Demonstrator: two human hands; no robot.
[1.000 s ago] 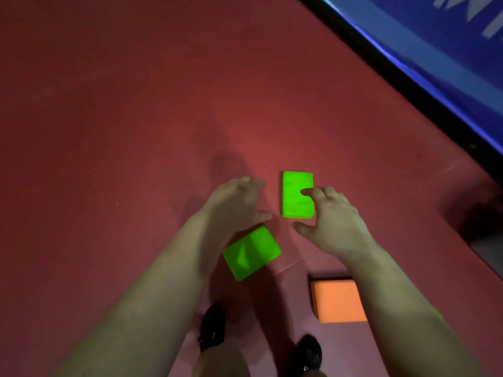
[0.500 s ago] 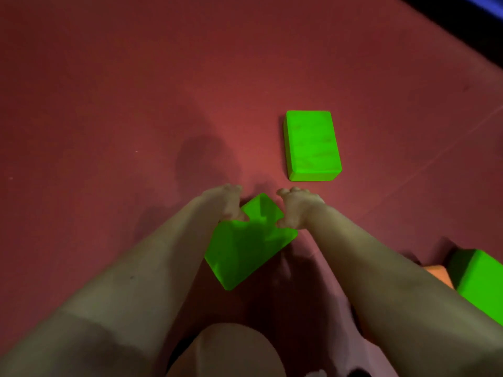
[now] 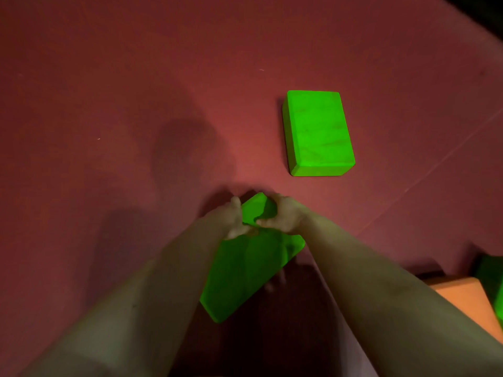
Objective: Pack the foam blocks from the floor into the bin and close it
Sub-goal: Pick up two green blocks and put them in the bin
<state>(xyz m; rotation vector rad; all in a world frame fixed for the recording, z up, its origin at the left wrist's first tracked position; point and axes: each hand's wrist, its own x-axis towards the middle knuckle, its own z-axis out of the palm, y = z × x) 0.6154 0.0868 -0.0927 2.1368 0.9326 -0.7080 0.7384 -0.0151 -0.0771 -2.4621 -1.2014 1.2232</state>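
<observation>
Covering pretty much everything was the red floor mat (image 3: pixel 109 104), with one bright green foam block (image 3: pixel 318 131) lying flat further out. The nearer green block (image 3: pixel 245 268) sat tilted between both forearms, left hand (image 3: pixel 234 221) and right hand (image 3: pixel 283 216) curled over its far end, thumbs nearly touching. Compared with half a second back, that block looked raised and closer.

A dull red floor (image 3: pixel 114 85) fills nearly the whole view, matte and slightly mottled. A thin straight seam (image 3: pixel 446 156) crosses it from about three o'clock down toward the centre. At one o'clock the top corner falls off into a black strip (image 3: pixel 487 12). The light is dim, casting soft dark shadows (image 3: pixel 185 151) at nine o'clock of centre.
</observation>
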